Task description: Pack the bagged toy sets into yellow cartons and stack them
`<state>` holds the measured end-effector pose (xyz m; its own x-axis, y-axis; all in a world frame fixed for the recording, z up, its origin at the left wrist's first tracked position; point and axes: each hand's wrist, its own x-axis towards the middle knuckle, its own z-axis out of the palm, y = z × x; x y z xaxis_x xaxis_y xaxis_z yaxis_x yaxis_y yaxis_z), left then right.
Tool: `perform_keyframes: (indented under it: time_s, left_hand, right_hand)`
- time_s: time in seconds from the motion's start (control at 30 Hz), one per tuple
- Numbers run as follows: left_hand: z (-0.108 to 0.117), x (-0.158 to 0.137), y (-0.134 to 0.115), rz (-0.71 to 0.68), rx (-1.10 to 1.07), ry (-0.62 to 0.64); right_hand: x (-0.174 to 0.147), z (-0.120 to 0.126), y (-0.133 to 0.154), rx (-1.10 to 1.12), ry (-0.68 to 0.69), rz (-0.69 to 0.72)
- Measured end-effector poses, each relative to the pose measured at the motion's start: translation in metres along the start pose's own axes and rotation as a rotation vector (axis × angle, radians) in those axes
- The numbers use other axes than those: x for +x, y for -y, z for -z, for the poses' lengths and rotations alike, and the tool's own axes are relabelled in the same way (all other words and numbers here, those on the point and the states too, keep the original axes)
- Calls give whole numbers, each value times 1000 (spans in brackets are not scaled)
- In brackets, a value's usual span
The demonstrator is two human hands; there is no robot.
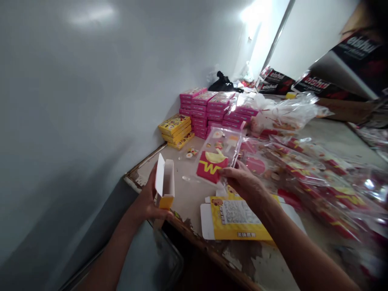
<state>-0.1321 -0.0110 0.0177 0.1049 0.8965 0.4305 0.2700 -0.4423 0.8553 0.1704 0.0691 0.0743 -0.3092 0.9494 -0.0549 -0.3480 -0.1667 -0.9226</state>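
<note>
Left of centre, the left hand [148, 206] is holding an open box [168, 182]; mid-frame, the right hand [244, 180] is pinching a packet [216, 157]. Packing is seemingly under way, calling for aligning packet with box.

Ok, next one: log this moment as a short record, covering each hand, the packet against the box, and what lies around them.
left hand: holds a small yellow-and-white box, white flap raised, end open
right hand: fingers grip a clear packet with a red-and-yellow piece inside
packet and box: apart; packet outside the box
below right hand: flat yellow carton on the table
near wall: stacked yellow boxes beside stacked pink boxes
right side: spread of clear packets, partly blurred
</note>
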Motion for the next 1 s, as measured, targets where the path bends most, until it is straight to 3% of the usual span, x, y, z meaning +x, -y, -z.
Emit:
perform_keyframes:
  time_s: [0.17, 0.3, 0.4, 0.5, 0.67, 0.77, 0.83, 0.9, 1.0]
  left_hand:
    - [-20, 2, 7, -136, 483, 56]
    - [-38, -5, 10, -173, 482, -19]
    - [-52, -7, 6, -181, 398, -49]
    - [-74, -10, 2, -219, 412, -64]
    - [-117, -11, 0, -105, 350, -296]
    - [-129, -6, -2, -68, 317, -354]
    - [-132, -1, -3, -45, 236, -325]
    - [-132, 4, -4, -37, 142, -283]
    - [-133, 9, -4, -48, 95, -255]
  right_hand:
    - [-46, -25, 47, -209, -54, 233]
    - [-69, -29, 58, -389, 7, 223]
    - [-77, -30, 52, -592, 25, 210]
    - [-81, -36, 34, -608, -11, 282]
    - [-80, -38, -11, -632, -199, 451]
    - [-79, -24, -16, -719, -168, 516]
    - [-83, -12, 1, -666, -47, 504]
    - [-89, -4, 29, -537, -8, 543]
    - [-98, -4, 70, -513, -180, 706]
